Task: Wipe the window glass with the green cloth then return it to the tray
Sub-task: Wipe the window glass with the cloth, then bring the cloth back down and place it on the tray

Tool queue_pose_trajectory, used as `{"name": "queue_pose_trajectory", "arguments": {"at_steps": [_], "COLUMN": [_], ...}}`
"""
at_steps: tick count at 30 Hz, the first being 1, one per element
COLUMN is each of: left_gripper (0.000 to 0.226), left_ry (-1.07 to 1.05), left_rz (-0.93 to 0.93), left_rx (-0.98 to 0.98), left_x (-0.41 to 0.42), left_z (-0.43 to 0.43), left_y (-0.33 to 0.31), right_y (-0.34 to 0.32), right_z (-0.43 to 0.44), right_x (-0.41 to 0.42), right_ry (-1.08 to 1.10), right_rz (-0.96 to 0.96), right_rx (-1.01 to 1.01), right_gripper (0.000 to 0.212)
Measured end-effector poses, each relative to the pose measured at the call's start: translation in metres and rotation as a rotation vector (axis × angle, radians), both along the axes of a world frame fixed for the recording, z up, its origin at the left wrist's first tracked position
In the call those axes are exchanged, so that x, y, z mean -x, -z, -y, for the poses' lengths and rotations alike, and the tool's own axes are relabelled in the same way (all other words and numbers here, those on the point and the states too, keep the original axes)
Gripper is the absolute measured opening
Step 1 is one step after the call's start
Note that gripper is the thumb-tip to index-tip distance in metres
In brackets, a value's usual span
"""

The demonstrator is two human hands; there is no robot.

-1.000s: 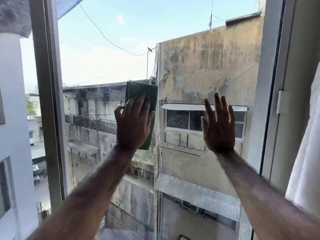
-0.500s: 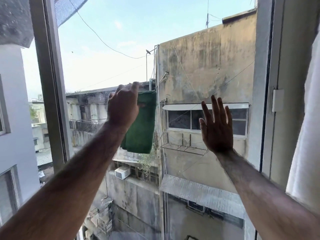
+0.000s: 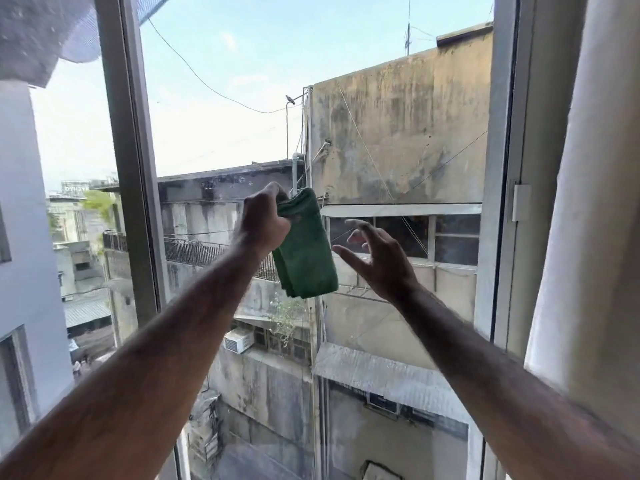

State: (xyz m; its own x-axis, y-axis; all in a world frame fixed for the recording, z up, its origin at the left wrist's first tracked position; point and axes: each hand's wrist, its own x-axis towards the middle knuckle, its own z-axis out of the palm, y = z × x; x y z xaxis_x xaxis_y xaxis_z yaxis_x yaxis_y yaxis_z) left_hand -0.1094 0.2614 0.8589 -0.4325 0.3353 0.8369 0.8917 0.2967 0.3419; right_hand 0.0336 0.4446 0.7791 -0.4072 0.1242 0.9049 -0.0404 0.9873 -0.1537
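My left hand (image 3: 262, 221) grips the top of the folded green cloth (image 3: 306, 251), which hangs down in front of the window glass (image 3: 225, 116). Whether the cloth touches the pane I cannot tell. My right hand (image 3: 379, 259) is just right of the cloth, fingers spread and curled toward it, holding nothing. No tray is in view.
A grey window frame post (image 3: 133, 161) stands at the left and another frame with a small latch (image 3: 521, 202) at the right. A white curtain (image 3: 588, 220) hangs at the far right. Weathered buildings show through the glass.
My left hand went from pressing the cloth flat on the glass to pinching its top so it dangles. My right hand left the pane and turned toward the cloth.
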Motion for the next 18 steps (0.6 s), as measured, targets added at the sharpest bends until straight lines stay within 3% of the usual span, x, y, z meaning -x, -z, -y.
{"name": "queue_pose_trajectory", "arguments": {"at_steps": [3, 6, 9, 13, 16, 18], "left_gripper": [0.034, 0.032, 0.037, 0.045, 0.060, 0.044], "left_ry": [0.150, 0.307, 0.429, 0.534, 0.629, 0.663], "left_rz": [0.203, 0.462, 0.690, 0.907, 1.092, 1.184], "left_rx": [-0.160, -0.285, -0.345, -0.391, -0.389, -0.370], "left_x": [-0.004, -0.003, 0.002, 0.009, 0.012, 0.013], "left_z": [0.014, 0.034, 0.054, 0.076, 0.088, 0.093], "left_y": [0.005, 0.017, 0.034, 0.077, 0.124, 0.158], "right_y": [0.000, 0.003, 0.016, 0.043, 0.077, 0.105], "right_z": [0.023, 0.029, 0.031, 0.037, 0.044, 0.049], "right_x": [0.004, 0.003, -0.003, -0.013, -0.016, -0.021], "right_ry": [-0.062, -0.086, -0.390, -0.653, -0.643, -0.634], "right_rz": [0.154, 0.280, 0.227, 0.176, 0.175, 0.174], "right_rx": [0.182, 0.407, 0.761, 1.159, 1.278, 1.341], "right_gripper": [0.070, 0.020, 0.013, 0.024, 0.057, 0.070]}}
